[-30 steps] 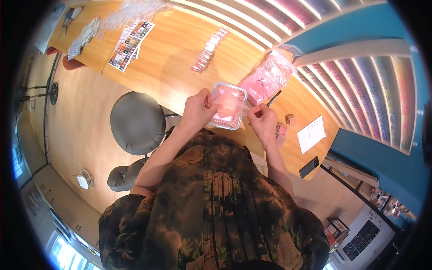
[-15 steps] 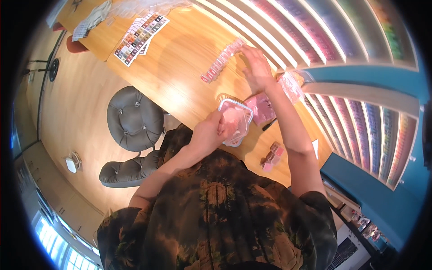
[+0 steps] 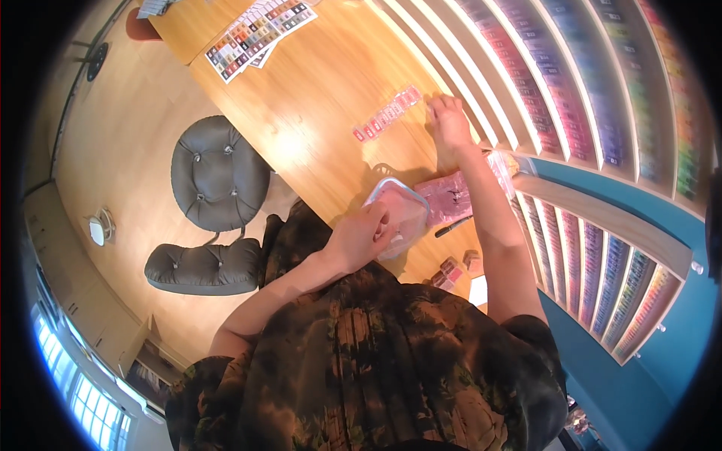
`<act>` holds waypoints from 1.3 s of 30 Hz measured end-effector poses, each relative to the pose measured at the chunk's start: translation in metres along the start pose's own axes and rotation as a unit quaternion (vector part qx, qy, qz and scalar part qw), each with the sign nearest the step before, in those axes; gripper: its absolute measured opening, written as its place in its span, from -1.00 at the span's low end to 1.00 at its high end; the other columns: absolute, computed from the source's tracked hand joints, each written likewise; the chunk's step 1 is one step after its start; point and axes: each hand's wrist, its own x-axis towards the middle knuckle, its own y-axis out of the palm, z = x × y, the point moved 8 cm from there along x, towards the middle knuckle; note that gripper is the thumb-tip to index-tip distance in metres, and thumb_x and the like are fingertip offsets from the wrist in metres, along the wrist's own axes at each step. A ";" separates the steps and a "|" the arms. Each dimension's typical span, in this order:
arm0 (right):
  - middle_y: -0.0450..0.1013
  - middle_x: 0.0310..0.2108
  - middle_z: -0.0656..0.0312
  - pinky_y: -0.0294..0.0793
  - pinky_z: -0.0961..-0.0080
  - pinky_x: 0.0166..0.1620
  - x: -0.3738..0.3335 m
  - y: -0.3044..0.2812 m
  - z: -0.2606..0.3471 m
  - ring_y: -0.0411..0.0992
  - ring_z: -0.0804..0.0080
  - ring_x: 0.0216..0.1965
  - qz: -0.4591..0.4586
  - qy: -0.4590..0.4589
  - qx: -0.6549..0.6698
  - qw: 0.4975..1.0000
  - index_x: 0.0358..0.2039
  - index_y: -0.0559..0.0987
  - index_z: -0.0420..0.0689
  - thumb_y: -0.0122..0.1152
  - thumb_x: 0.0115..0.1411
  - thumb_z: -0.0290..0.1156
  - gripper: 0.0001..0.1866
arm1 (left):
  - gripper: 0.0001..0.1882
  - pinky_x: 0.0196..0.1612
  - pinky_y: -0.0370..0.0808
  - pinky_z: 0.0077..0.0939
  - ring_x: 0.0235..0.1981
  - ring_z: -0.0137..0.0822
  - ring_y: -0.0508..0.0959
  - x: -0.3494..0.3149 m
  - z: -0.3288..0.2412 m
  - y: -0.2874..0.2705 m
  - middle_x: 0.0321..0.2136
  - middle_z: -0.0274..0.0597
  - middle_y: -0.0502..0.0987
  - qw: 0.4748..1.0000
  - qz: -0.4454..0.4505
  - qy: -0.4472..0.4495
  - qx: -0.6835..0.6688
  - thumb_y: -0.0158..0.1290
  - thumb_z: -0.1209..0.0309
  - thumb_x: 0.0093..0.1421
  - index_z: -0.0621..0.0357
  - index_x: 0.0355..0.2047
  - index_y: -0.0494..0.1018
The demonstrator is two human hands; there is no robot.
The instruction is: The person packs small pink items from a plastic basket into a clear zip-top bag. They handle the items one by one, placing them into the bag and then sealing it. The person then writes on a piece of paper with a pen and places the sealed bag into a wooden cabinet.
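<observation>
My left hand (image 3: pixel 361 237) is closed on the near left side of a small plastic basket (image 3: pixel 412 197) with a pale rim and pink contents. Past the basket, a slanting row of small clear cases with pink and red contents (image 3: pixel 385 114) lies on the wooden table. My right hand (image 3: pixel 451 126) is just right of the row's far end, apart from it, with its fingers curled together; whatever they may hold is hidden. A pink plastic bag (image 3: pixel 447 197) lies between the basket and my right forearm. In front of the bag is a black pen (image 3: pixel 453 228).
Lit shelves (image 3: pixel 519 98) packed with colourful small items rise along the table's far right edge. Several small cases (image 3: pixel 447 273) sit near my body. Colour chart sheets (image 3: pixel 259 37) lie at the far left. A dark cushioned chair (image 3: pixel 219 173) stands left of the table.
My right hand has drawn back from the far end of the row of cases, and its fingers have curled in. My left hand stays on the basket. The whole view has shifted.
</observation>
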 end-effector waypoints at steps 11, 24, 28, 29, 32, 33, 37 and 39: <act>0.36 0.15 0.10 0.43 0.27 0.14 -0.084 -0.006 0.071 0.31 0.07 0.17 0.010 0.007 0.028 1.000 0.18 0.39 -0.07 0.37 -0.17 -0.60 -0.20 | -0.66 -0.48 0.44 -0.32 -0.57 -0.14 0.52 -0.002 -0.005 0.005 -0.59 -0.09 0.49 0.997 0.027 0.043 0.061 0.18 0.22 0.22 0.23 -0.36 0.35; 0.49 -0.12 0.05 0.52 0.35 -0.10 -0.109 -0.088 0.068 0.50 0.16 -0.11 -0.006 0.159 0.167 0.973 0.03 0.51 -0.15 0.41 -0.03 -0.53 -0.46 | -0.58 -0.27 0.52 -0.26 -0.39 -0.05 0.57 -0.004 -0.016 -0.035 -0.24 0.05 0.52 0.994 -0.101 0.016 -0.046 0.31 0.38 0.06 0.27 -0.12 0.43; 0.50 -0.16 0.10 0.52 0.45 -0.19 -0.129 -0.130 0.135 0.51 0.33 -0.21 0.004 0.106 0.249 0.963 0.05 0.52 -0.17 0.39 -0.02 -0.60 -0.45 | -0.45 -0.20 0.59 -0.38 -0.30 -0.17 0.62 0.007 -0.067 -0.041 -0.02 -0.06 0.51 0.965 -0.137 0.215 0.054 0.27 0.50 0.08 0.21 0.09 0.38; 0.50 -0.17 0.10 0.52 0.47 -0.16 -0.135 -0.140 0.153 0.50 0.31 -0.23 0.006 0.102 0.233 0.967 0.10 0.48 -0.18 0.37 -0.01 -0.63 -0.41 | -0.42 -0.18 0.58 -0.38 -0.27 -0.13 0.61 0.009 -0.072 -0.034 -0.01 -0.09 0.49 0.966 -0.113 0.224 0.066 0.25 0.54 0.06 0.19 0.11 0.37; 0.50 -0.18 0.07 0.53 0.41 -0.10 -0.158 -0.141 0.168 0.52 0.23 -0.21 -0.033 0.095 0.293 0.951 0.13 0.42 -0.17 0.37 -0.01 -0.60 -0.36 | -0.40 -0.18 0.57 -0.37 -0.24 -0.16 0.60 0.011 -0.068 -0.017 -0.06 -0.06 0.50 0.973 -0.064 0.211 0.065 0.25 0.56 0.05 0.15 0.14 0.37; 0.51 -0.15 0.14 0.52 0.47 -0.08 -0.164 -0.147 0.171 0.52 0.36 -0.18 -0.042 0.115 0.370 0.921 0.15 0.40 -0.20 0.31 0.09 -0.62 -0.42 | -0.40 -0.18 0.57 -0.36 -0.24 -0.16 0.60 0.010 -0.067 -0.016 -0.07 -0.06 0.50 0.976 -0.061 0.202 0.048 0.25 0.57 0.04 0.14 0.13 0.37; 0.52 -0.12 0.14 0.53 0.57 -0.06 -0.188 -0.121 0.149 0.51 0.48 -0.10 -0.050 0.250 0.603 0.756 0.08 0.42 -0.29 0.17 0.26 -0.62 -0.63 | -0.44 -0.19 0.56 -0.35 -0.21 -0.15 0.59 0.000 -0.079 -0.016 -0.11 -0.06 0.51 0.975 -0.056 0.216 0.016 0.26 0.59 0.01 0.12 0.07 0.41; 0.54 -0.15 0.15 0.54 0.56 -0.07 -0.192 -0.117 0.158 0.52 0.48 -0.12 -0.043 0.251 0.636 0.729 0.06 0.44 -0.29 0.21 0.25 -0.60 -0.64 | -0.47 -0.18 0.56 -0.31 -0.19 -0.08 0.58 -0.007 -0.090 -0.014 -0.13 -0.03 0.51 0.965 -0.063 0.255 0.019 0.26 0.58 0.01 0.15 0.04 0.42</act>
